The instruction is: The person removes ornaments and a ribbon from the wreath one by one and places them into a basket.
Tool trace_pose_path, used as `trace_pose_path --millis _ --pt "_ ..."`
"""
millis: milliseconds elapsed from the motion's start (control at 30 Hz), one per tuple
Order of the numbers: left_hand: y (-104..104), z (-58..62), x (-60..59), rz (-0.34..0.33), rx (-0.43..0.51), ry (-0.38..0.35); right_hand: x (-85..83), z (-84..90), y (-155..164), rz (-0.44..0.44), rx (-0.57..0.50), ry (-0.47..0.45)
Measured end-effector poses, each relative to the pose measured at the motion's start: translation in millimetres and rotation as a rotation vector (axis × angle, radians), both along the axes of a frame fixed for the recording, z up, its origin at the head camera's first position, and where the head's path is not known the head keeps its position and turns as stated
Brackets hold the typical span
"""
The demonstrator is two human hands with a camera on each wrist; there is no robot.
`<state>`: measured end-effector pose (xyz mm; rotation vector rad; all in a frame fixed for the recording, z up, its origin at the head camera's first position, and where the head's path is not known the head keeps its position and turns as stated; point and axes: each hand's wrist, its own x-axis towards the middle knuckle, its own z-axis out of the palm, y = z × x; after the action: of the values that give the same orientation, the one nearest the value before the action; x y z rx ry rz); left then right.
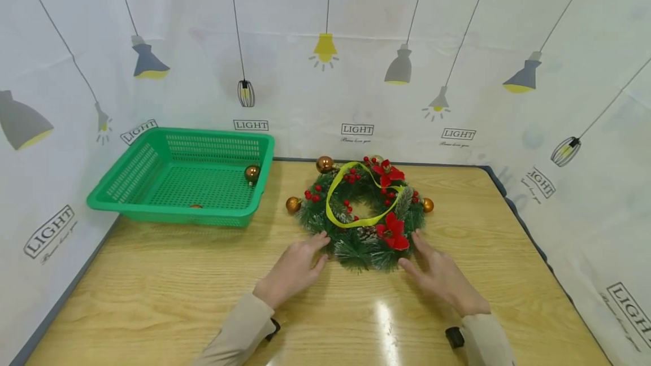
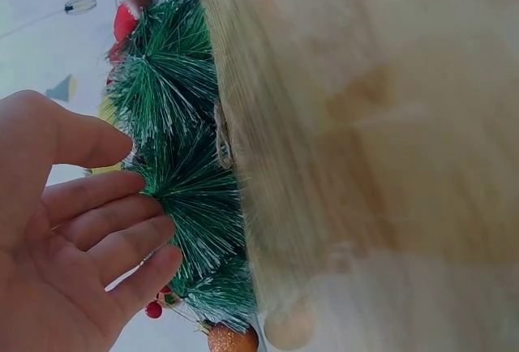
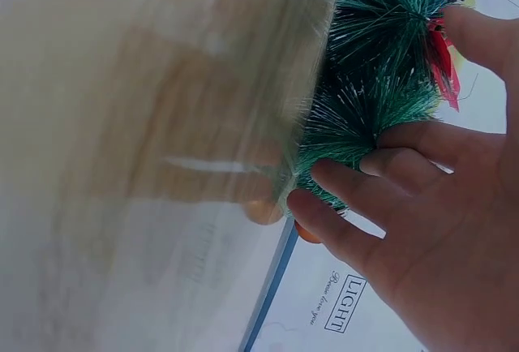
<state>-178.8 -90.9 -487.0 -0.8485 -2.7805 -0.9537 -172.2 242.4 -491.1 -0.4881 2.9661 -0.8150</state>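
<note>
A green Christmas wreath (image 1: 351, 250) lies on the table, decked with red flowers (image 1: 393, 231), red berries, pine cones and bronze baubles (image 1: 293, 204) around its edge. A loop of yellow ribbon (image 1: 331, 199) lies over its top. At the wreath's near left side is my left hand (image 1: 295, 267), its fingertips at the green needles. My right hand (image 1: 442, 277) is at the near right side, close to the lower red flower. Both wrist views show fingers extended or slightly bent beside the needles (image 2: 195, 198), gripping nothing. Whether the fingertips press on the wreath is hard to tell.
Left of the wreath stands a green plastic basket (image 1: 185, 216) with a bronze bauble (image 1: 252, 173) inside and part of another showing. A wall covering (image 1: 305, 100) printed with lamps rises behind the wooden table (image 1: 168, 281) and along its sides.
</note>
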Motion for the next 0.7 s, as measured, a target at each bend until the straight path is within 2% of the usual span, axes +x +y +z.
trace_pose_path --millis 467,700 --pt "7.7 3.9 8.1 0.002 -0.083 0.032 -7.3 0.3 3.4 -0.025 -0.024 -0.007" --pt "11.6 3.9 12.8 0.016 -0.122 0.043 -10.6 2.8 4.8 -0.032 -0.041 -0.042"
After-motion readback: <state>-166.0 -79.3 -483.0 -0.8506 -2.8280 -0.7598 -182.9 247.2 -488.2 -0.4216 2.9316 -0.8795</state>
